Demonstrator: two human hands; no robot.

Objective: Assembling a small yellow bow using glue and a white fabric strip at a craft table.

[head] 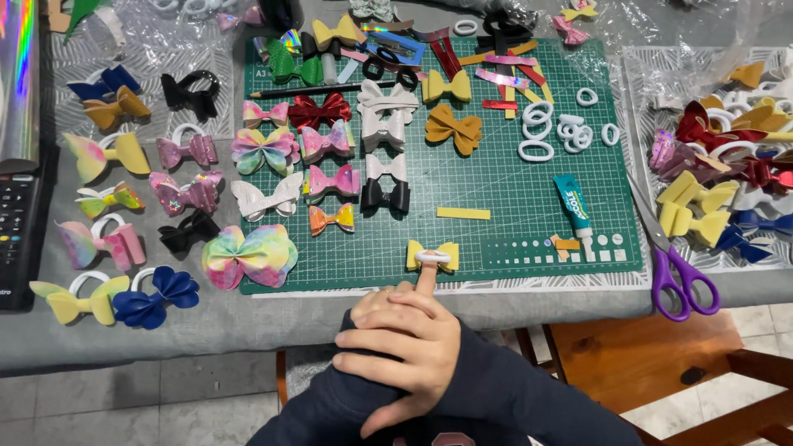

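**Finger pins yellow bow**

One hand (388, 307) stretches its forefinger onto the white ring (433, 257) atop a yellow bow (432, 254) at the green mat's (512, 198) near edge. The other hand (405, 351) lies over it, fingers loosely spread, holding nothing. Which is left, I cannot tell.

On the green cutting mat (496, 206) one glue tube (574, 206), one pencil (314, 89) and one loose yellow strip (462, 213) are lying. One pair of purple scissors (673, 272) is resting beside it. Two black bows (190, 91) are sitting on the left counter (206, 322), and two blue ones (153, 297).
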